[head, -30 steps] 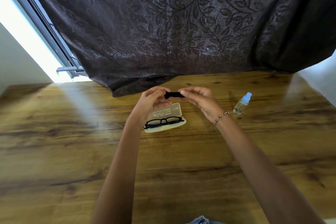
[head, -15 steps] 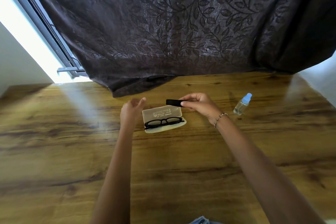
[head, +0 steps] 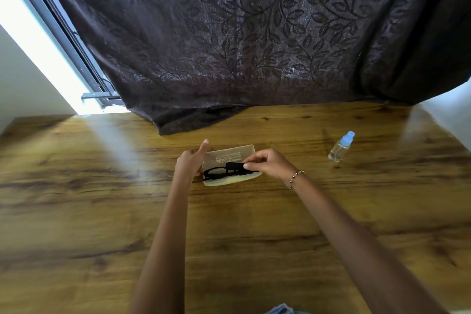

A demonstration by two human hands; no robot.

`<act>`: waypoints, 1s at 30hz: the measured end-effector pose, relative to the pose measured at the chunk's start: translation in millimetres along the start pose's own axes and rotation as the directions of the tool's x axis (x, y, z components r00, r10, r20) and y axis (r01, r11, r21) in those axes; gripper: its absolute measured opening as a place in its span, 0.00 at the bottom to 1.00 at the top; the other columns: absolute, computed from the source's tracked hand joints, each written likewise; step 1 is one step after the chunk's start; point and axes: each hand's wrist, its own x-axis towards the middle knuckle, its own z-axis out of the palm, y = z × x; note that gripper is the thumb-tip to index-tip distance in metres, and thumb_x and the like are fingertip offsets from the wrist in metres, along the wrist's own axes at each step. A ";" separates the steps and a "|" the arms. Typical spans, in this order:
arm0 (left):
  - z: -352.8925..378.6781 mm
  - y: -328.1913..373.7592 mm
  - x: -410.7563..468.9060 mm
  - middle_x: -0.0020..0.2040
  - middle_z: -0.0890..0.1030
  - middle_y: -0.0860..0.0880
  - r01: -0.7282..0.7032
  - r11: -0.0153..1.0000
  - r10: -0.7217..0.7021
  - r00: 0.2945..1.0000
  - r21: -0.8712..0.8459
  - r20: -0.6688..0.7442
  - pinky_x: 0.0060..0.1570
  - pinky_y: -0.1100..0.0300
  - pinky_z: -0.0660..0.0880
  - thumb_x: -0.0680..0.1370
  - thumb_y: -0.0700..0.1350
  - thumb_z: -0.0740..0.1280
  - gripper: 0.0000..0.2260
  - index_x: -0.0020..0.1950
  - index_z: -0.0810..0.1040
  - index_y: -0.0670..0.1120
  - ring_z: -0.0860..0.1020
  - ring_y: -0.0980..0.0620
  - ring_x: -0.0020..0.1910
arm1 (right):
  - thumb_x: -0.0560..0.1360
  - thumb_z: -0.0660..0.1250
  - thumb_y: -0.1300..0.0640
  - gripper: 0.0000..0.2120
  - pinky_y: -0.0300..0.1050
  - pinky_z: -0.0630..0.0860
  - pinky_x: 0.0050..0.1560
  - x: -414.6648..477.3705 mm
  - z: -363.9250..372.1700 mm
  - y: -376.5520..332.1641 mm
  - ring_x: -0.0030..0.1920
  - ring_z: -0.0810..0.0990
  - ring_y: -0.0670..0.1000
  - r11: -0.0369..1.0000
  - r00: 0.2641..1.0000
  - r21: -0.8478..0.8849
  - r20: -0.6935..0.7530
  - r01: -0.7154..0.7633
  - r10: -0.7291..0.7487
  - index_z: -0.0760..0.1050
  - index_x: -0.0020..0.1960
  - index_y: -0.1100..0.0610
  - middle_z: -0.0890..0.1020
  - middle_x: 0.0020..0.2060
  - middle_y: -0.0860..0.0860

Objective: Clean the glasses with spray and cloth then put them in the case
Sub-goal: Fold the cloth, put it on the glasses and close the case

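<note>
Black-framed glasses point(head: 215, 172) lie inside an open cream case point(head: 229, 155) on the wooden table point(head: 102, 211). The case lid stands raised at the back. My right hand point(head: 267, 164) pinches a folded black cloth point(head: 234, 166) and holds it low over the glasses in the case. At the case's left end is my left hand point(head: 191, 162), fingers apart and against the case's side. A small clear spray bottle point(head: 340, 148) with a blue cap stands to the right, apart from both hands.
A dark leaf-patterned curtain point(head: 254, 46) hangs behind the table and drapes onto its back edge. A bright window frame point(head: 63, 41) is at the left. White wall shows at the far right.
My left hand let go of the cloth and moved to the case's left end. My right hand carried the folded cloth down over the glasses in the case.
</note>
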 end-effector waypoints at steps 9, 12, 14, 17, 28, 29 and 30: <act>-4.5 -3.2 -1.0 0.44 0.82 0.48 -0.243 0.969 0.241 0.969 0.039 0.049 0.44 0.59 0.77 0.78 0.53 0.65 0.15 0.58 0.79 0.44 0.78 0.53 0.39 | 0.71 0.73 0.57 0.07 0.34 0.71 0.38 -1.1 5.2 3.6 0.35 0.74 0.39 0.988 0.998 -0.143 0.003 0.060 -0.060 0.83 0.48 0.56 0.83 0.44 0.48; -7.6 -6.6 -3.9 0.43 0.83 0.48 -0.292 0.956 0.292 0.956 0.021 0.018 0.48 0.56 0.79 0.77 0.50 0.66 0.12 0.54 0.80 0.44 0.79 0.53 0.39 | 0.70 0.74 0.57 0.07 0.31 0.70 0.37 -3.4 6.4 3.6 0.34 0.73 0.38 0.983 0.996 -0.160 -0.006 0.091 -0.093 0.83 0.48 0.55 0.82 0.42 0.47; -7.6 -8.1 -8.0 0.43 0.82 0.47 -0.334 0.942 0.334 0.942 0.014 -0.006 0.47 0.56 0.79 0.78 0.49 0.66 0.11 0.54 0.80 0.44 0.79 0.53 0.39 | 0.70 0.74 0.58 0.07 0.27 0.69 0.35 -5.0 7.4 3.3 0.35 0.72 0.37 0.977 0.992 -0.172 -0.020 0.123 -0.128 0.82 0.48 0.55 0.80 0.39 0.44; -4.7 -9.3 -12.6 0.41 0.81 0.48 -0.380 0.925 0.380 0.925 -0.012 -0.030 0.45 0.58 0.78 0.78 0.47 0.65 0.09 0.55 0.79 0.44 0.78 0.53 0.38 | 0.69 0.74 0.58 0.06 0.33 0.67 0.42 -5.8 9.9 4.4 0.33 0.72 0.37 0.963 0.984 -0.224 -0.064 0.150 -0.168 0.82 0.46 0.54 0.78 0.35 0.40; 6.4 -7.0 -10.3 0.42 0.82 0.50 -0.420 0.903 0.413 0.907 -0.095 -0.081 0.47 0.59 0.78 0.77 0.46 0.66 0.08 0.54 0.80 0.46 0.79 0.54 0.39 | 0.70 0.73 0.54 0.04 0.51 0.67 0.61 -9.9 11.0 12.5 0.38 0.66 0.36 0.927 0.959 -0.349 -0.186 0.137 -0.212 0.80 0.44 0.51 0.75 0.33 0.39; 7.1 -7.4 -10.0 0.42 0.82 0.50 -0.419 0.903 0.412 0.907 -0.098 -0.086 0.47 0.59 0.78 0.77 0.46 0.66 0.08 0.54 0.80 0.46 0.79 0.54 0.39 | 0.70 0.73 0.54 0.04 0.51 0.67 0.62 -10.2 11.2 12.7 0.37 0.67 0.36 0.928 0.958 -0.345 -0.192 0.139 -0.215 0.80 0.43 0.51 0.76 0.32 0.39; 7.9 -7.7 -9.4 0.42 0.82 0.50 -0.416 0.904 0.408 0.908 -0.100 -0.094 0.46 0.59 0.78 0.77 0.46 0.66 0.08 0.54 0.80 0.46 0.79 0.54 0.39 | 0.70 0.73 0.54 0.03 0.51 0.67 0.62 -10.7 11.4 12.8 0.36 0.68 0.36 0.928 0.955 -0.344 -0.195 0.145 -0.222 0.80 0.42 0.52 0.76 0.32 0.39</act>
